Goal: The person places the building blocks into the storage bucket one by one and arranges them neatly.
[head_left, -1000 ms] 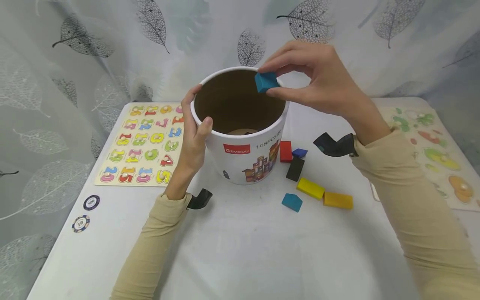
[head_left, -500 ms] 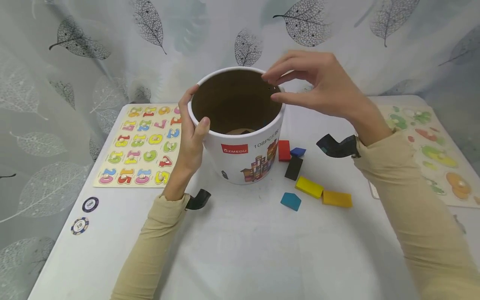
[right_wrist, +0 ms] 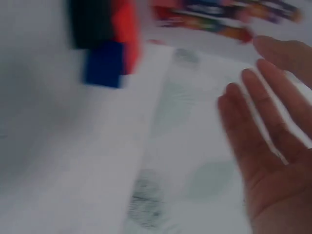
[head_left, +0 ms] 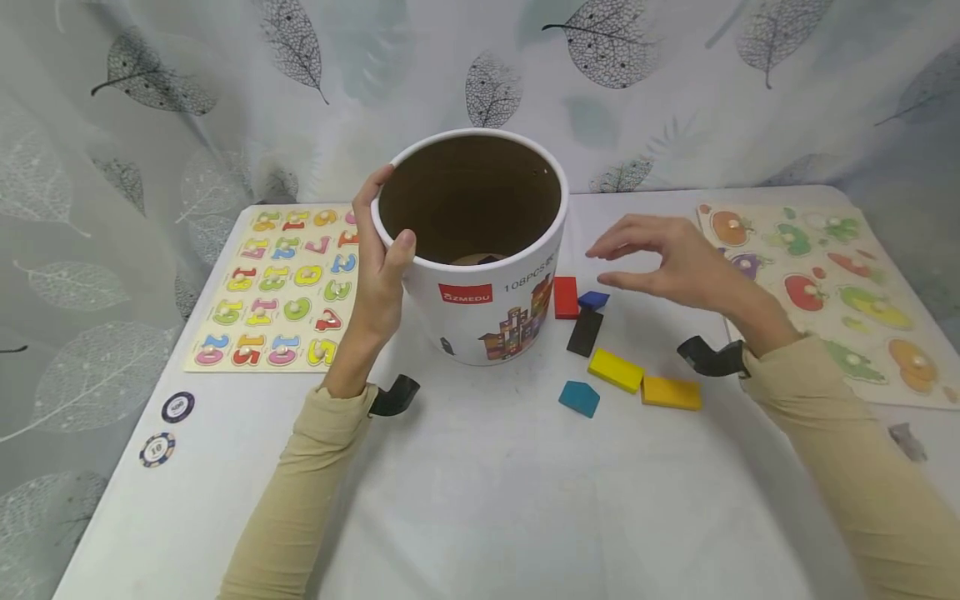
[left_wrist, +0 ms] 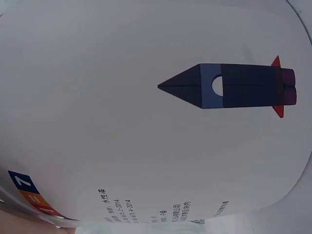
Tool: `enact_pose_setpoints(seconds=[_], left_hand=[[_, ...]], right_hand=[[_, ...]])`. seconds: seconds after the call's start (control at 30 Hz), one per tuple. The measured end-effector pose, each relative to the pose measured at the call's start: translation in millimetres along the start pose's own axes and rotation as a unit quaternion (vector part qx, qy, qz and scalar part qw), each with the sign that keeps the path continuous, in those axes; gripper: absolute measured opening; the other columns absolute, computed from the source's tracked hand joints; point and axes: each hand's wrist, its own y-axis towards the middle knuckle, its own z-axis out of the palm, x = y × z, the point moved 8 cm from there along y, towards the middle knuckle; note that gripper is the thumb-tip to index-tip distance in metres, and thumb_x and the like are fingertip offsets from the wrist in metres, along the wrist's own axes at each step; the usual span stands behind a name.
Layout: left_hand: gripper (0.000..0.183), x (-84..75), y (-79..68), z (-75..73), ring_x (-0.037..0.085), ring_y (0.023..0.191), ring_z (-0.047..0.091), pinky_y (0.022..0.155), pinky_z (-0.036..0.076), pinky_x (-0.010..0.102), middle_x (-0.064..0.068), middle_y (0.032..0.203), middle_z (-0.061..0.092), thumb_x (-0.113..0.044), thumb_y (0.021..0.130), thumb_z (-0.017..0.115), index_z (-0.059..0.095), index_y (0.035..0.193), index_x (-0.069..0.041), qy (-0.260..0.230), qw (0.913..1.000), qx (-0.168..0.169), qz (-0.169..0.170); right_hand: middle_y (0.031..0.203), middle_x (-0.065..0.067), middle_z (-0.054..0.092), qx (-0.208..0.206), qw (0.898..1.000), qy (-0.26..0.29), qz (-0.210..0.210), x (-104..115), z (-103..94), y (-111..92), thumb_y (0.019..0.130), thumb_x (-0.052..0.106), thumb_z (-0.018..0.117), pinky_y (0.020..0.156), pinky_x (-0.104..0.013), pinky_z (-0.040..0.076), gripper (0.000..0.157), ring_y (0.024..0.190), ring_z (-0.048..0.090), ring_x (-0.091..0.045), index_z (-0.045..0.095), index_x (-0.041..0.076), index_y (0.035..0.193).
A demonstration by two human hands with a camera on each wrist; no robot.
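We see the left hand (head_left: 380, 283) pinching the bucket (head_left: 467, 323) at its nine o'clock; at its three, the right hand (head_left: 671, 260), fingers spread, is near the blue block (head_left: 593, 300).

A child's-play sort of corner, folks, curtained round, home or playroom I can't tell!
From my seat, the head view gives me a white table (head_left: 510, 500) with a pale, leaf-printed curtain (head_left: 438, 79) close behind it, and there's that same leaf print in my right-wrist view; toys everywhere: a number puzzle board (head_left: 292, 289) on the left, a fruit-and-vegetable puzzle board (head_left: 828, 304) on the right, a toy bucket (head_left: 465, 321) marked 108PCS between them, bright building blocks (head_left: 615, 371) beside it, and two gaming chips (head_left: 177, 407) near the table's left edge!
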Motion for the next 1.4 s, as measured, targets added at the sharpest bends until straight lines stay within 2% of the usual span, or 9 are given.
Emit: enact_pose_setpoints(seconds=[0.17,0.33,0.6,0.73,1.0,1.2,1.3,1.33,1.4], left_hand=[[0.092,-0.8,-0.2,-1.3,0.035,0.132,0.038,0.108,0.039,0.048,0.013,0.146,0.038,-0.064,0.079,0.06,0.024,0.148,-0.015,-0.008,0.9999,0.0,0.007],[0.09,-0.5,0.4,-0.2,0.036,0.133,0.037,0.108,0.04,0.046,0.013,0.147,0.037,-0.062,0.079,0.059,0.023,0.148,-0.015,-0.007,1.0,0.003,0.006],[0.092,-1.1,0.3,-3.0,0.035,0.132,0.038,0.108,0.038,0.052,0.014,0.147,0.038,-0.064,0.079,0.06,0.024,0.148,-0.015,-0.008,0.9999,-0.001,0.01],[0.087,-0.2,0.8,-0.9,0.035,0.132,0.038,0.108,0.038,0.052,0.015,0.147,0.038,-0.058,0.081,0.059,0.023,0.148,-0.015,-0.013,0.9999,0.003,0.01],[0.091,1.4,1.4,0.0,0.034,0.132,0.039,0.108,0.038,0.054,0.013,0.146,0.038,-0.061,0.079,0.058,0.023,0.149,-0.016,0.001,1.0,-0.001,0.001],[0.099,2.8,1.2,1.1,0.03,0.133,0.039,0.108,0.037,0.055,0.01,0.147,0.039,-0.07,0.075,0.06,0.023,0.149,-0.016,0.011,0.9999,0.001,-0.005],[0.099,2.2,1.0,0.9,0.031,0.132,0.039,0.108,0.037,0.056,0.011,0.147,0.039,-0.07,0.076,0.059,0.022,0.149,-0.015,0.014,0.9999,0.002,-0.003],[0.099,2.0,1.0,0.7,0.031,0.132,0.039,0.108,0.037,0.056,0.011,0.147,0.038,-0.07,0.076,0.059,0.022,0.149,-0.015,0.014,0.9999,0.002,-0.003],[0.098,1.6,1.0,0.2,0.031,0.132,0.039,0.108,0.037,0.056,0.011,0.147,0.038,-0.07,0.076,0.059,0.022,0.149,-0.015,0.015,0.9999,0.001,-0.003]], right_hand=[[0.109,-0.008,0.069,0.088,0.991,-0.005,0.099,-45.9,42.6,-1.6,0.081,0.013,0.079,0.095,-0.048,0.052,0.032,0.103,0.064,-0.026,0.072,0.009,0.111],[0.103,-0.007,0.069,0.12,0.985,-0.017,0.125,-63.6,57.3,-4.1,0.083,0.012,0.076,0.092,-0.047,0.054,0.025,0.096,0.063,-0.024,0.074,0.008,0.107],[0.105,-0.008,0.069,0.124,0.983,-0.018,0.136,-63.8,56.0,-4.0,0.083,0.021,0.078,0.09,-0.046,0.055,0.028,0.098,0.062,-0.025,0.074,0.009,0.108],[0.106,-0.01,0.069,0.12,0.982,-0.028,0.146,-61.4,58.8,-0.5,0.084,0.022,0.077,0.086,-0.043,0.055,0.029,0.095,0.06,-0.025,0.074,0.008,0.109],[0.109,-0.016,0.067,0.119,0.979,-0.07,0.151,-66.0,43.9,-3.5,0.086,0.007,0.069,0.091,-0.049,0.053,0.018,0.099,0.063,-0.031,0.074,0.003,0.103],[0.111,-0.02,0.066,0.108,0.973,-0.106,0.173,-87.6,32.7,-11.9,0.083,0.006,0.072,0.089,-0.05,0.054,0.024,0.098,0.061,-0.032,0.073,0.0,0.106],[0.111,-0.021,0.067,0.089,0.975,-0.107,0.173,-88.4,24.3,-11.5,0.082,0.006,0.073,0.088,-0.051,0.054,0.027,0.097,0.062,-0.034,0.072,-0.001,0.108],[0.111,-0.022,0.067,0.077,0.977,-0.105,0.167,-84.9,18.9,-9.5,0.082,0.006,0.073,0.094,-0.053,0.05,0.027,0.097,0.063,-0.035,0.072,-0.001,0.108],[0.11,-0.021,0.069,0.041,0.983,-0.107,0.143,-72.1,4.1,-2.6,0.082,0.007,0.075,0.093,-0.053,0.051,0.026,0.097,0.065,-0.036,0.073,0.0,0.106]])
